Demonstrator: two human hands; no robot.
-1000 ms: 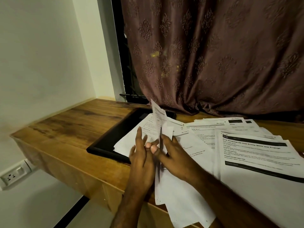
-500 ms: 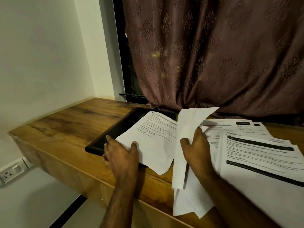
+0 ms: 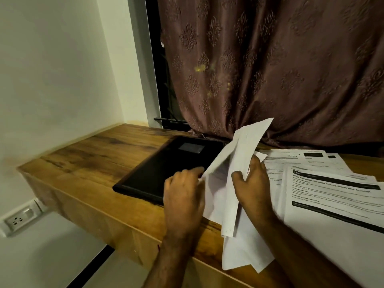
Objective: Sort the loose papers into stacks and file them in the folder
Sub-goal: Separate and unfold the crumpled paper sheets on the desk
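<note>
A black folder (image 3: 166,163) lies shut on the wooden desk (image 3: 87,163), its cover bare. My right hand (image 3: 251,183) grips a bunch of white sheets (image 3: 239,150), bent and raised above the folder's right edge. My left hand (image 3: 184,196) is at the left edge of those sheets, fingers curled on the paper over the folder's near corner. More printed papers (image 3: 332,194) lie spread over the desk to the right. Some sheets (image 3: 245,254) hang over the desk's front edge below my hands.
A brown patterned curtain (image 3: 270,69) hangs behind the desk. A white wall stands on the left, with a socket (image 3: 18,220) low down beneath the desk. Bare wood shows left of the folder.
The sheet that lay on the folder has been lifted off and gathered with the sheets in my right hand. My left hand moved right from the folder's edge to the papers.
</note>
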